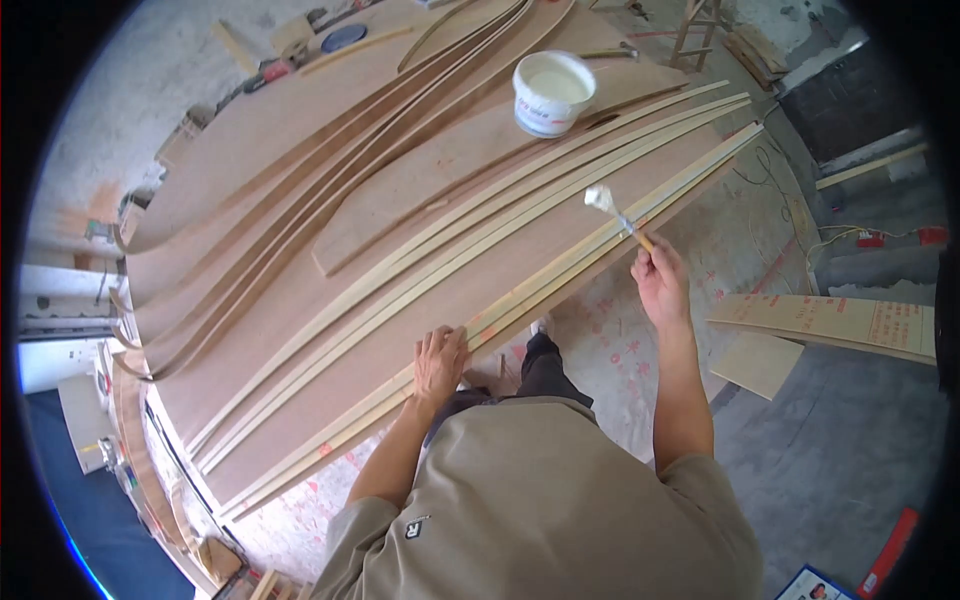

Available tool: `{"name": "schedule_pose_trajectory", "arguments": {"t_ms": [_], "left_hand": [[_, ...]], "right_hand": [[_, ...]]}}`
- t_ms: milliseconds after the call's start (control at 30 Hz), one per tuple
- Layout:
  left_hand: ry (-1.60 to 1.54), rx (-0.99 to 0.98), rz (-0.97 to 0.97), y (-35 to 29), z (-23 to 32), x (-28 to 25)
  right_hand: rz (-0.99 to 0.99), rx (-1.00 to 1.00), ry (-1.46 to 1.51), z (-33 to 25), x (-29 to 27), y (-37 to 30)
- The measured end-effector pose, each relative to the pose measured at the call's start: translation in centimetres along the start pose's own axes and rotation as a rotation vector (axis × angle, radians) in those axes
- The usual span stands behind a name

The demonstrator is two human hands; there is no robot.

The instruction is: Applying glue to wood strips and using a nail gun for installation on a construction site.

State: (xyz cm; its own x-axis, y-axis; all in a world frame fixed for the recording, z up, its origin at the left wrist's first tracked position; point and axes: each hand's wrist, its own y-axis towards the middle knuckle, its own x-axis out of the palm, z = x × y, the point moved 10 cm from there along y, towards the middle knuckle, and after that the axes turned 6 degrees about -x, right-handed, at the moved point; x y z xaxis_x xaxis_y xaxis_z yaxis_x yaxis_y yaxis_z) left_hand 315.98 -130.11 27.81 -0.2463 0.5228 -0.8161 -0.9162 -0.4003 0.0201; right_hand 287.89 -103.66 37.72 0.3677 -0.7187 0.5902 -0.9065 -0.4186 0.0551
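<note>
In my right hand [660, 280] is a paintbrush [640, 238], gripped by its wooden handle. Its bristles, loaded with thick white paste, hang over the long wooden strips [530, 291] along the near edge of the table. A whitish coat shows on part of these strips toward their right end. My left hand [438, 362] grips the same strips farther left, with its fingers bent over them. Beyond the brush, a white bucket [553, 95] of pale paste stands on the brown board table [440, 240].
Other pale strips [480, 210] lie lengthwise across the table. Behind them are a flat shaped board [420, 195] and several curved brown strips [340, 165]. A hammer [612, 52] lies beyond the bucket. Cardboard sheets [825, 322] rest to the right, near cables [790, 190] on the floor.
</note>
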Motion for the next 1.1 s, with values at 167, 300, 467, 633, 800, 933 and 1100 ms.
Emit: {"name": "schedule_pose_trajectory", "arguments": {"t_ms": [167, 300, 467, 633, 800, 933, 1100], "left_hand": [[0.040, 0.019, 0.018, -5.5, -1.7, -3.7], [0.209, -0.013, -0.084, -10.0, -4.9, -5.0], [0.248, -0.076, -0.283, -12.3, -5.7, -4.7], [0.282, -0.084, -0.285, -12.1, -5.9, -4.6], [0.280, -0.085, -0.298, -12.0, -5.8, -4.4], [0.289, -0.091, -0.290, -12.0, -5.6, -4.3], [0.309, -0.116, -0.287, -11.9, -5.5, -4.0]], "right_hand": [[0.141, 0.134, -0.572, 6.0, -1.5, -8.6], [0.096, 0.177, -0.860, 9.1, 0.5, -12.1], [0.092, 0.069, -0.896, 10.5, 1.3, -13.2], [0.022, 0.103, -1.011, 12.0, 3.0, -14.2], [0.175, -0.081, -1.068, 9.1, -3.3, -9.8], [0.353, -0.142, -1.091, 5.5, -8.1, -6.0], [-0.090, -0.065, -1.230, 9.6, -0.5, -10.5]]}}
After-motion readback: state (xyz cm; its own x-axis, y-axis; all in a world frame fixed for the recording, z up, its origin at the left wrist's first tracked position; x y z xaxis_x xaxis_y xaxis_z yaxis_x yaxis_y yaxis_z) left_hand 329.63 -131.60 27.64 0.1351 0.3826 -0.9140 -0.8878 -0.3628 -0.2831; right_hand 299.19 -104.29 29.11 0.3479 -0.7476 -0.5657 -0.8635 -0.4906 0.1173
